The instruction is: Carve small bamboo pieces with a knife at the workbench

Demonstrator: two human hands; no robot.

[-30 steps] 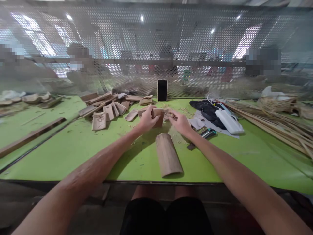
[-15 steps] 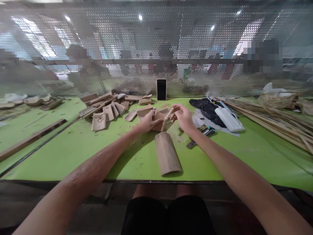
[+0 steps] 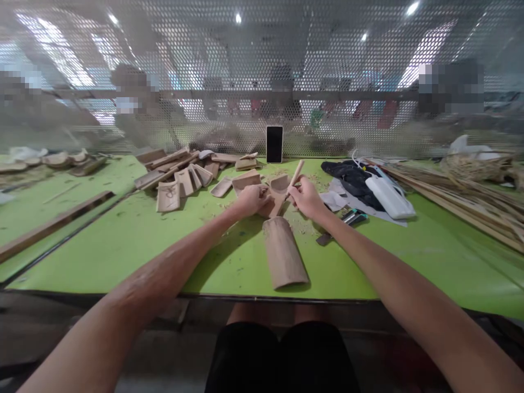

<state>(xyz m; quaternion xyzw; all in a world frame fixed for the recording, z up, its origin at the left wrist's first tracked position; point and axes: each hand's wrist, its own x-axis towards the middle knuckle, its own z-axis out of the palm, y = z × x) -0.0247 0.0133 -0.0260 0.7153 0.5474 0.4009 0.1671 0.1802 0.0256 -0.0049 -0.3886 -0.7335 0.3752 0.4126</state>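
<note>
My left hand (image 3: 251,200) is closed on a curved bamboo piece (image 3: 266,209), its fingers hiding part of it. My right hand (image 3: 303,195) pinches a slim, pale wooden stick (image 3: 296,173), which slants with its top up and to the right. The stick's lower end is at the bamboo piece; whether it carries a blade I cannot make out. Just in front of both hands, a larger half-round bamboo length (image 3: 284,254) lies hollow side down. Behind them rests another curved piece (image 3: 280,184), with pale shavings around.
Cut bamboo pieces (image 3: 188,180) are heaped at the left back. A phone-like black device (image 3: 274,144) stands against the mesh screen (image 3: 229,120). To the right are a cutter knife (image 3: 350,218), black cloth (image 3: 352,183), a white power bank-like block (image 3: 391,197) and long strips (image 3: 458,202).
The stick has swung more upright in my right hand, its top now higher and farther right. My left hand stays at the bamboo piece. The whole view has shifted slightly.
</note>
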